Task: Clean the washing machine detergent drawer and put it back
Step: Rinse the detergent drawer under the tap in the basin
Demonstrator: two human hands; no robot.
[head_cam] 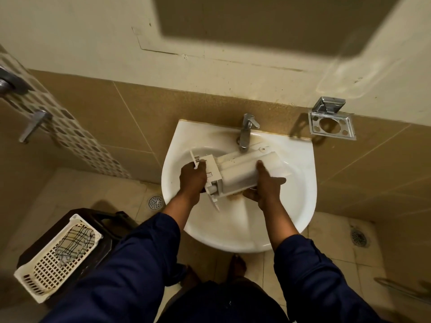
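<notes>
Left hand (192, 178) and right hand (265, 187) tight around detergent drawer (238, 173) above sink (233, 241), tap (247, 131) just behind, basket (46, 271) far left.

drawer (235, 176) interior hidden, left-edge handle (5, 83) cropped

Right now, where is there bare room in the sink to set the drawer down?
Bare room shows near the front rim of the sink, below the left hand and right hand, and along its right wall. The middle, under the tap, is crowded by the drawer and both hands.
</notes>
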